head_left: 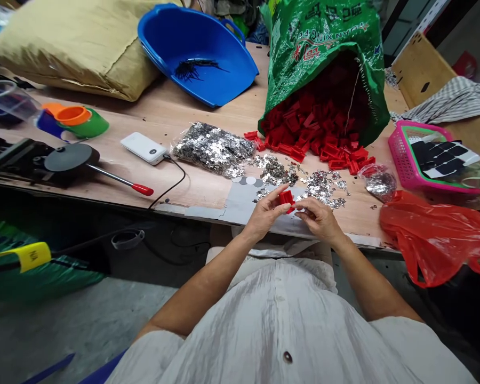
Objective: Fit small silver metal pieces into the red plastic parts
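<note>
My left hand (264, 216) grips a small red plastic part (286, 199) between thumb and fingers, just above the front edge of the table. Close against its right side, my right hand (319, 217) is closed in a pinch; whatever its fingertips hold is too small to make out. Behind the hands lie loose piles of small shiny metal pieces (320, 186). A clear bag of similar metal pieces (212, 148) sits to the left. Many more red parts (304, 128) spill from a green woven sack (316, 32) at the back.
A white power bank (144, 148) with a black cable lies left, near a lever tool with a red-tipped handle (120, 178). Behind are a blue dustpan-like scoop (208, 53) and a tan sack (72, 48). Right stand a pink basket (408, 160) and a red plastic bag (436, 234).
</note>
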A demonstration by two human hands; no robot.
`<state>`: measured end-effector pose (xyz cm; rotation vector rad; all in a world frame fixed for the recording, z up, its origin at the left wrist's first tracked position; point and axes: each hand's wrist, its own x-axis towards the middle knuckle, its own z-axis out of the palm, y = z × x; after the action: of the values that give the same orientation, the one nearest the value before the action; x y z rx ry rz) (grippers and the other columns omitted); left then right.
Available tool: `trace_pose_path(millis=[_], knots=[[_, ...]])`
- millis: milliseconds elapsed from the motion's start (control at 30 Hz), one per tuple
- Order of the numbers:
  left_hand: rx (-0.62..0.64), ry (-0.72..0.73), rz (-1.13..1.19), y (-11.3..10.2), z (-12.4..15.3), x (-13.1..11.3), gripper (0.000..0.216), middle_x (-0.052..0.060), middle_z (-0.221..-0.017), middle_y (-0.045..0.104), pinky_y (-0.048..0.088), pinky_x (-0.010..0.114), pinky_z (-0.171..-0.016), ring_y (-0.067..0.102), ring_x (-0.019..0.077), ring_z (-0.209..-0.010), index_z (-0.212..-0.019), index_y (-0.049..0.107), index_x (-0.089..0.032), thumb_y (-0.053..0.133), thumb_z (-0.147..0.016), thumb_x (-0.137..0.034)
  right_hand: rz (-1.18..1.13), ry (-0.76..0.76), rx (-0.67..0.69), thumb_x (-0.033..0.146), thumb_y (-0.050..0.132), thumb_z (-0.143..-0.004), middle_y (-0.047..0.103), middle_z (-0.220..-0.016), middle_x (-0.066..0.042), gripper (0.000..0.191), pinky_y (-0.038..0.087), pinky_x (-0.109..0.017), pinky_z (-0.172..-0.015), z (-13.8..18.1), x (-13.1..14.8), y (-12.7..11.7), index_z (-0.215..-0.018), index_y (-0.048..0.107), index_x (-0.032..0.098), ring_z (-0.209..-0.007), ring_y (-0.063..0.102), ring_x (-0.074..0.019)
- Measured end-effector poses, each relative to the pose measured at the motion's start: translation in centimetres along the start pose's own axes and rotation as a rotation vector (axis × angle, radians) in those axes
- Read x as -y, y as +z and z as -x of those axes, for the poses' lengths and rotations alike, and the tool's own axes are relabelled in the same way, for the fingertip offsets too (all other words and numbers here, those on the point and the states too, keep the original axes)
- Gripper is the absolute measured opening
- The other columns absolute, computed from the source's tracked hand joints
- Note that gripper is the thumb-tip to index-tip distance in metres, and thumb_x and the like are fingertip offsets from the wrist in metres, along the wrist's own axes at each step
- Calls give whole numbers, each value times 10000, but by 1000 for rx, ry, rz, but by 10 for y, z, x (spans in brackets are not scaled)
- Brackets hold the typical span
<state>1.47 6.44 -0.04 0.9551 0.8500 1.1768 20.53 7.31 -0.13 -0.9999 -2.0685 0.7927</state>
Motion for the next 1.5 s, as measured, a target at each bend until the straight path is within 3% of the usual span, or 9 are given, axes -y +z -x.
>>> trace_pose_path(millis=[100,233,667,1000,1167,1367,1500], knots=[[1,-15,6,1,2,0,563,66,-1076,713,520,324,-843,647,226,-1015,-1306,589,-236,740,-767,-299,20,-53,53,263,558,-920,665,-1025,-60,213,496,-393,-867,-3,1,-1,-1103,658,303,-965,610,-215],[20,-5,-17,4,2,-1,561,68,-1101,712,522,342,-874,646,236,-1043,-1296,601,-236,750,-759,-301,67,-53,73,281,532,-935,672,-975,-62,190,510,-393,-856,-4,0,-2,-1056,677,291,-935,618,-210],[-7,17,-61,12,-2,-6,504,59,-1083,712,506,349,-904,647,234,-1042,-1215,653,-224,766,-725,-264,9,1,-112,374,648,-862,711,-862,-58,113,528,-418,-808,-1,-4,0,-843,694,272,-841,655,-225],[-207,25,60,-21,8,-5,500,75,-1034,726,536,317,-830,682,203,-960,-1168,607,-198,787,-705,-252,317,132,-111,266,540,-917,696,-995,-74,183,489,-374,-843,0,-49,-18,-1002,697,226,-925,641,-230],[-314,32,82,-34,24,-6,502,48,-953,739,543,306,-787,700,175,-852,-1097,563,-210,816,-665,-242,368,118,-12,266,531,-935,678,-998,-67,164,467,-335,-822,-8,-38,3,-982,685,231,-920,628,-212],[-353,54,97,-37,35,-5,502,35,-933,745,531,285,-790,692,153,-844,-1041,522,-213,824,-640,-210,478,160,144,382,620,-892,668,-973,-53,169,416,-298,-677,-28,-14,42,-950,645,224,-840,619,-204],[-378,48,84,-37,41,-8,507,34,-934,742,528,278,-777,691,163,-872,-1056,518,-212,817,-645,-208,452,138,181,301,634,-882,669,-914,-20,82,404,-275,-678,-33,-13,47,-920,627,229,-809,610,-177]])
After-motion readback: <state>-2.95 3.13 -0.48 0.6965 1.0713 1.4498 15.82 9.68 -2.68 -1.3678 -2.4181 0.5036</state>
